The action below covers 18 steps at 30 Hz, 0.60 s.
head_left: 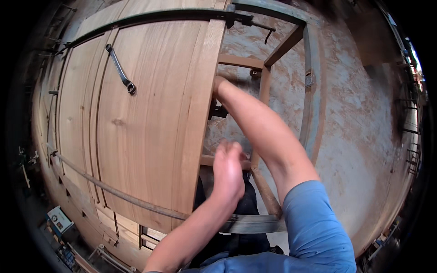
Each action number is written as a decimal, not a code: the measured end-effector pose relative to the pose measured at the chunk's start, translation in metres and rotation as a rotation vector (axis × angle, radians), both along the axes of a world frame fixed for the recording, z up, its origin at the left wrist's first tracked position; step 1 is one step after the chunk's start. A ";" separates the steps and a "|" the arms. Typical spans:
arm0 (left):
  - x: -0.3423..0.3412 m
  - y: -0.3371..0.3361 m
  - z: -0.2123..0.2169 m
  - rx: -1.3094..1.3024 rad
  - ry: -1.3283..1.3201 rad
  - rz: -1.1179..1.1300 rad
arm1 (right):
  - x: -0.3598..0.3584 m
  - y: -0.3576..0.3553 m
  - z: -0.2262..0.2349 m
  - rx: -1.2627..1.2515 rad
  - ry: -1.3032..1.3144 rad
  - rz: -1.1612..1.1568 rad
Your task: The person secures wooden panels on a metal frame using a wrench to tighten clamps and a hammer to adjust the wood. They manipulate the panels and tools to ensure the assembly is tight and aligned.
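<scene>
A wide panel of glued light wooden boards [150,118] lies across a frame in front of me. My left hand [227,170] is at the panel's right edge, seen from the back with its fingers curled. What it grips is hidden. My right forearm reaches up along that edge, and my right hand [218,85] goes under the panel, so its fingers are out of sight. A dark clamp part [218,112] sits under the edge between my hands. A ring spanner [119,68] lies on the panel's upper left.
A dark bar clamp [150,17] with a screw handle [257,25] spans the panel's far end. A metal bar [114,193] crosses the near end. Wooden rails [241,61] and a grey metal frame [312,95] stand above a sawdust-covered floor [359,136]. A small blue device [59,220] sits lower left.
</scene>
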State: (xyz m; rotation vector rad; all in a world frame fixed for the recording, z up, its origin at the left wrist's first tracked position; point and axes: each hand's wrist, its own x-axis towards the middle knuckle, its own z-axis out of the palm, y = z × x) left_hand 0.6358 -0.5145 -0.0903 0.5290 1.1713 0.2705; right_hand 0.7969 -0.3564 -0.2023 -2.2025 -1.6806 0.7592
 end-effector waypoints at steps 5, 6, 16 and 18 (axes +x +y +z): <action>0.034 0.006 -0.061 -0.123 0.170 0.485 | -0.005 -0.005 0.006 0.029 0.034 0.077; 0.035 0.010 -0.079 -0.149 0.159 0.601 | -0.008 -0.004 0.009 0.039 0.041 0.096; 0.071 0.068 -0.157 -0.216 -0.264 0.980 | -0.013 -0.010 0.009 0.096 0.133 0.267; 0.087 0.068 -0.168 -0.153 -0.166 1.026 | -0.001 -0.017 0.005 0.104 0.166 0.278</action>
